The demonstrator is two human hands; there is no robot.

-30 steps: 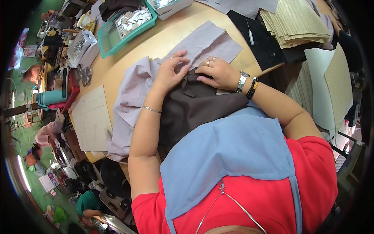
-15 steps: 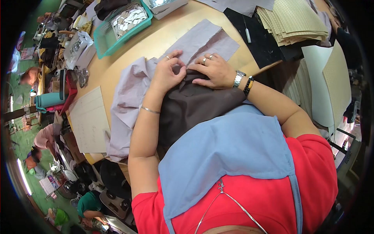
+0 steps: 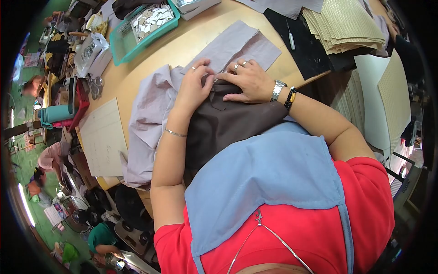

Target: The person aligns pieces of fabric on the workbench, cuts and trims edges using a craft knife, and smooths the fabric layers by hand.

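Left hand (image 3: 194, 86): thumb and forefinger bent towards each other at the top edge of the dark cloth; cannot tell whether they grip it.
Right hand (image 3: 253, 83): forefinger stretched towards the left thumb, thumb held apart from it, lying over the dark cloth; any grip is hidden.
Dark cloth (image 3: 223, 125): in loose folds, from under the hands down to the apron (image 3: 260, 173).
Lilac cloth (image 3: 148, 112): rumpled on the table (image 3: 196, 36) beside the left forearm.
Lilac panel (image 3: 228, 43): flatter, just beyond the hands, a crease along it.
Basket (image 3: 121, 52): green, near the far edge, small pale pieces (image 3: 153, 20) inside.
Black sheet (image 3: 299, 55): at the right, a thin tool (image 3: 291, 42) on it, textured sheets (image 3: 344, 27) stacked beside the tool.
Card (image 3: 105, 141): flat at the left, faintly marked.
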